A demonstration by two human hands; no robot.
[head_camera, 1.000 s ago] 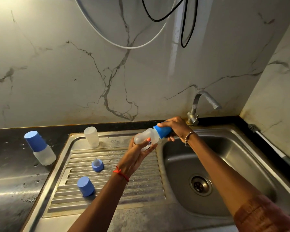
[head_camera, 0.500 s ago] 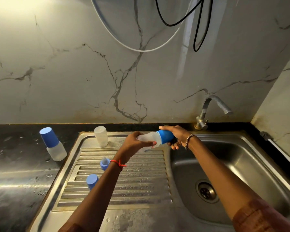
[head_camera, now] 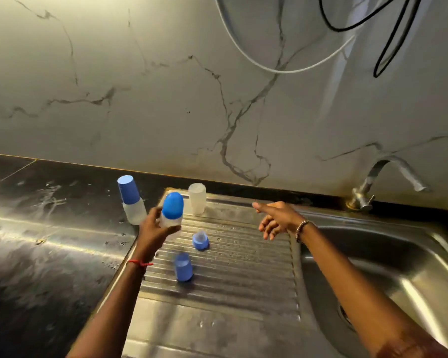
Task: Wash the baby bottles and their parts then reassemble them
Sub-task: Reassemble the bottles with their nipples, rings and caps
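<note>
My left hand (head_camera: 153,232) grips a small clear baby bottle with a blue cap (head_camera: 172,209), held upright above the left edge of the steel drainboard (head_camera: 233,275). My right hand (head_camera: 276,219) hovers open over the drainboard's far right part, fingers spread and holding nothing. A second capped bottle (head_camera: 132,200) stands on the black counter (head_camera: 44,249). A bare clear bottle body (head_camera: 197,198) stands mouth down at the drainboard's back. A blue ring with a teat (head_camera: 200,240) and a loose blue cap (head_camera: 183,267) sit on the ridges.
The steel sink basin (head_camera: 388,270) lies to the right, its drain at the frame's edge. A metal tap (head_camera: 380,179) rises at the back right. White and black cables (head_camera: 347,34) hang on the marble wall. The counter is wet.
My right hand let go of the bottle's blue cap and drew away to the right. My left hand carried the capped bottle left and turned it upright. The view swung left.
</note>
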